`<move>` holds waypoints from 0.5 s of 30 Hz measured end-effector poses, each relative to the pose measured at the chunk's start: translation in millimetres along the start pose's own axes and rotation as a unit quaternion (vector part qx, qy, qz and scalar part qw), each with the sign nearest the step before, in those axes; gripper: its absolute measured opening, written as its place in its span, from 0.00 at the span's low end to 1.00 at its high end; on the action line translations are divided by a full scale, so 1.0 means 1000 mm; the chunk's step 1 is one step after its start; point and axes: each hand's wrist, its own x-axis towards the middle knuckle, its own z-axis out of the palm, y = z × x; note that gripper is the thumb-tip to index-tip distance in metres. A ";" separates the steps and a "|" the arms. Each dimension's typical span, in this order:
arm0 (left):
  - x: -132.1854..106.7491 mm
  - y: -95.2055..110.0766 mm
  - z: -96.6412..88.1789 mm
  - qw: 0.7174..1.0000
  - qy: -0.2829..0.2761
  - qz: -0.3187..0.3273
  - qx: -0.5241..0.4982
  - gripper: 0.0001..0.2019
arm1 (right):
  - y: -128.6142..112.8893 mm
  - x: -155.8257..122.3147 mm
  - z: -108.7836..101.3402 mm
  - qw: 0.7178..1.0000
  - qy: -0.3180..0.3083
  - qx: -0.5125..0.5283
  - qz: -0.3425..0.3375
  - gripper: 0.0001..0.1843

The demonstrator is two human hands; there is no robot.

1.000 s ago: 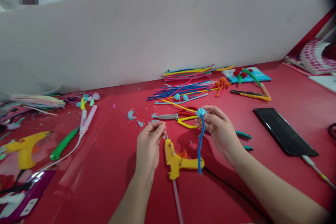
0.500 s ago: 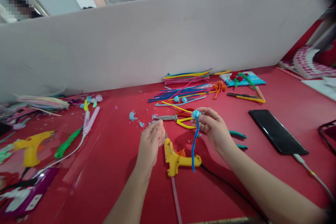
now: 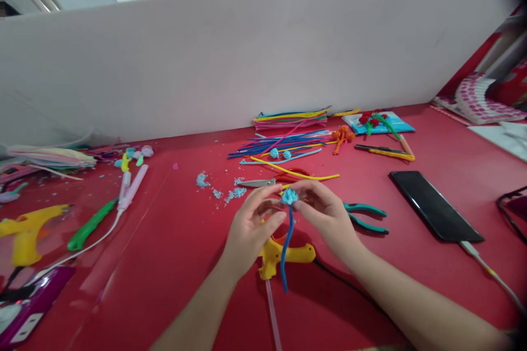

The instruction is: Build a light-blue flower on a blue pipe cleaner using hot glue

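Note:
Both hands meet over the middle of the red table (image 3: 173, 263). My right hand (image 3: 325, 216) pinches a pipe-cleaner flower (image 3: 289, 197) with a light blue fuzzy head and a dark blue stem hanging down. My left hand (image 3: 251, 227) has its fingers curled against the flower head from the left, thumb and forefinger touching it. A yellow glue gun (image 3: 294, 254) lies on the table right under the hands, partly hidden by them, with a clear glue stick (image 3: 272, 312) sticking out toward me.
Scissors (image 3: 267, 181), teal pliers (image 3: 364, 216), blue fluff scraps (image 3: 214, 189) and a pile of coloured pipe cleaners (image 3: 288, 140) lie behind the hands. A black phone (image 3: 434, 205) on a cable sits right. A second yellow glue gun (image 3: 24, 230) and tools lie left. A white partition (image 3: 247, 60) backs the table.
My right hand brought the flower down and left, toward me. My left hand left the glue gun's nozzle and closed in on the flower head. The scissors are now uncovered.

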 end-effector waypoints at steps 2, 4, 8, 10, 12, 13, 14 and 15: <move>-0.003 -0.004 0.002 0.999 -0.014 -0.007 -0.031 0.18 | -0.001 -0.005 0.002 0.994 -0.022 -0.085 -0.059 0.12; -0.006 -0.006 0.003 0.996 -0.019 -0.023 -0.085 0.17 | -0.002 -0.009 0.003 0.979 -0.037 -0.166 -0.112 0.12; -0.008 -0.005 0.002 0.980 -0.015 -0.063 -0.186 0.15 | -0.005 -0.010 0.001 0.963 -0.055 -0.224 -0.139 0.10; -0.008 -0.002 0.001 0.972 -0.023 -0.079 -0.218 0.12 | -0.008 -0.009 -0.001 0.960 -0.061 -0.231 -0.145 0.11; -0.007 0.000 0.000 0.966 -0.025 -0.092 -0.242 0.10 | -0.010 -0.008 -0.003 0.958 -0.069 -0.233 -0.152 0.12; -0.006 0.000 0.000 0.965 -0.020 -0.093 -0.246 0.09 | -0.010 -0.007 -0.003 0.958 -0.074 -0.232 -0.154 0.13; -0.006 0.000 0.000 0.966 -0.011 -0.089 -0.241 0.08 | -0.010 -0.007 -0.004 0.957 -0.080 -0.230 -0.155 0.13; -0.005 0.000 -0.001 0.971 -0.001 -0.080 -0.226 0.08 | -0.010 -0.007 -0.004 0.957 -0.087 -0.226 -0.157 0.14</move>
